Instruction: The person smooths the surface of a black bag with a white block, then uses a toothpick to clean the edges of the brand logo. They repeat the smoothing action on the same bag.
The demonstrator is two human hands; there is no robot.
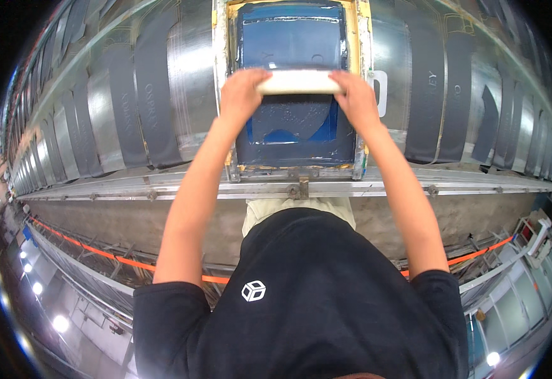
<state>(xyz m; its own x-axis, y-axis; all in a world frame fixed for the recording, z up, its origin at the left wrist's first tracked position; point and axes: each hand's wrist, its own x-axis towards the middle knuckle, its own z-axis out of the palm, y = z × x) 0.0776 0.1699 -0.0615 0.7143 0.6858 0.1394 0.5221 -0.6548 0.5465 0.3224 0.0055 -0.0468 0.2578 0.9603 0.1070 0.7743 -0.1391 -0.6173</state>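
Both my arms reach forward over a screen-printing frame (364, 38) with pale, ink-stained edges. A squeegee (301, 82) with a pale, wide handle lies crosswise over the screen's middle. My left hand (243, 95) is closed around its left end, and my right hand (357, 98) grips the right end. Dark blue ink (292, 39) covers the mesh beyond the squeegee. On the near side the mesh (298, 120) shows wet, patchy blue and dark areas. The squeegee's blade is hidden under the handle.
The frame sits on a long, shiny table (194, 82). Dark fabric pieces (156, 95) lie in rows left and right of it. A metal rail (415, 187) runs along the near edge, close to my body. Behind me stretches an orange strip (118, 258).
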